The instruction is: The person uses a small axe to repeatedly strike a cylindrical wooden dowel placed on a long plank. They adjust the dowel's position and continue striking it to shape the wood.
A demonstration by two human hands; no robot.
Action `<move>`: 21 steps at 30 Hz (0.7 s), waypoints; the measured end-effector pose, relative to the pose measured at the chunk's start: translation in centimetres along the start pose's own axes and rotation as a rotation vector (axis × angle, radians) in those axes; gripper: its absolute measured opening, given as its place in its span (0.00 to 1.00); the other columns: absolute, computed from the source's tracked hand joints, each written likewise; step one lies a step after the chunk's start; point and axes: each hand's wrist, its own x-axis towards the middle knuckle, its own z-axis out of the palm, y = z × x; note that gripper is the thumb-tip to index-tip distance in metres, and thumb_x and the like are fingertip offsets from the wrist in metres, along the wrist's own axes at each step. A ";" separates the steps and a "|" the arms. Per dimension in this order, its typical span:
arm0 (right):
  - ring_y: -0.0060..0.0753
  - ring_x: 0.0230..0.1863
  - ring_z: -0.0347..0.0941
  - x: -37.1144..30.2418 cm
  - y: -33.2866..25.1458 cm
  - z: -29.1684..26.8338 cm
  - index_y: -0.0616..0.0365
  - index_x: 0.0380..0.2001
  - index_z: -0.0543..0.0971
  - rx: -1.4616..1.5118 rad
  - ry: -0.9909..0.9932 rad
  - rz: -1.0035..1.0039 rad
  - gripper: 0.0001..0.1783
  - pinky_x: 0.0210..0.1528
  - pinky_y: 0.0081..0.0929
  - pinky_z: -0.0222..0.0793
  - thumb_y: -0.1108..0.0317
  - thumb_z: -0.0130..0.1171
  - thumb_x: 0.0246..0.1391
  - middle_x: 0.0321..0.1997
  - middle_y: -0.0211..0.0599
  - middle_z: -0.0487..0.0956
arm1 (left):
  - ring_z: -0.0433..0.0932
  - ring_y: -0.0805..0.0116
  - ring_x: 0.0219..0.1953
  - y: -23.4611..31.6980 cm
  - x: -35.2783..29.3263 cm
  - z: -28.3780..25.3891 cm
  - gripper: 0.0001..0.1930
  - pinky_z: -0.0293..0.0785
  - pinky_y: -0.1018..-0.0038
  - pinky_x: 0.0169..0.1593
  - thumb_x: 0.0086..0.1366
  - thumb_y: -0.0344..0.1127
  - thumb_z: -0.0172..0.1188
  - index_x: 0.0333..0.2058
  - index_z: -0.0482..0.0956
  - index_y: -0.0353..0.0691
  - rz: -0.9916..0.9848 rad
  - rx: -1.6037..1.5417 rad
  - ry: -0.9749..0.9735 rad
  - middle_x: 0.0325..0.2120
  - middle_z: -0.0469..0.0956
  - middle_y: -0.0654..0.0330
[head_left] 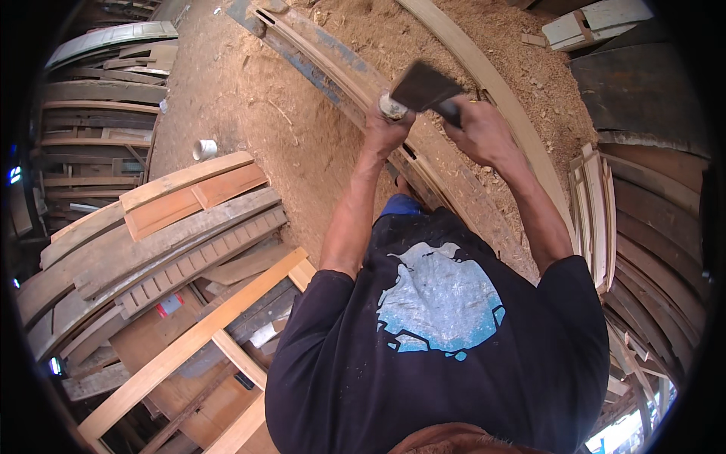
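Slotted timber (340,85), one length, slants from eleven o'clock to beneath two bare hands near twelve. The left hand (389,132) closes round one pale, round-ended piece (393,106); the right hand (482,132) grips one flat-bladed dark tool (426,85), blurred, just beside it. One curved board (484,72) arcs from twelve toward three, amid wood shavings (370,41). One white cup (204,150) sits at ten o'clock, one wooden frame (189,345) at eight; nearby, one red-and-grey patch (170,305) is too small to read. One pale-blue print (439,299) marks the dark shirt (325,371).
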 end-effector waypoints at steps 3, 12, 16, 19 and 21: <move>0.35 0.28 0.80 0.1 0.9 -0.3 0.67 0.43 0.78 -0.096 0.006 -0.003 0.21 0.32 0.35 0.73 0.59 0.65 0.55 0.24 0.44 0.78 | 0.74 0.79 0.32 -0.2 -1.2 0.0 0.11 0.73 0.77 0.36 0.59 0.28 0.70 0.35 0.75 0.39 -0.064 -0.039 0.019 0.27 0.75 0.69; 0.27 0.31 0.78 -0.8 -5.6 -4.2 0.61 0.42 0.82 0.553 0.447 -0.344 0.13 0.34 0.30 0.75 0.71 0.68 0.54 0.31 0.36 0.84 | 0.72 0.78 0.30 -1.1 -3.2 -1.1 0.11 0.72 0.77 0.36 0.59 0.29 0.69 0.34 0.74 0.39 0.031 -0.058 0.014 0.26 0.74 0.68; 0.49 0.34 0.82 -0.6 -3.1 -2.1 0.58 0.37 0.82 -0.166 -0.036 -0.301 0.10 0.37 0.44 0.77 0.67 0.66 0.52 0.31 0.47 0.83 | 0.80 0.74 0.39 -0.6 -3.8 -0.7 0.13 0.77 0.74 0.43 0.59 0.30 0.70 0.42 0.81 0.36 0.069 -0.061 -0.014 0.33 0.82 0.63; 0.58 0.37 0.81 0.4 -1.0 0.9 0.57 0.38 0.81 -0.291 -0.278 -0.066 0.13 0.40 0.50 0.76 0.65 0.66 0.49 0.32 0.53 0.83 | 0.80 0.72 0.40 -4.9 -4.1 -0.3 0.17 0.77 0.74 0.46 0.58 0.31 0.71 0.45 0.81 0.37 -0.070 0.206 -0.116 0.35 0.83 0.62; 0.57 0.36 0.81 0.8 -1.7 -0.2 0.56 0.40 0.81 -0.173 -0.137 -0.141 0.14 0.39 0.49 0.76 0.64 0.66 0.49 0.32 0.53 0.82 | 0.79 0.73 0.39 -6.3 -4.9 0.9 0.19 0.76 0.74 0.44 0.56 0.31 0.71 0.47 0.79 0.37 0.045 0.122 0.034 0.35 0.82 0.64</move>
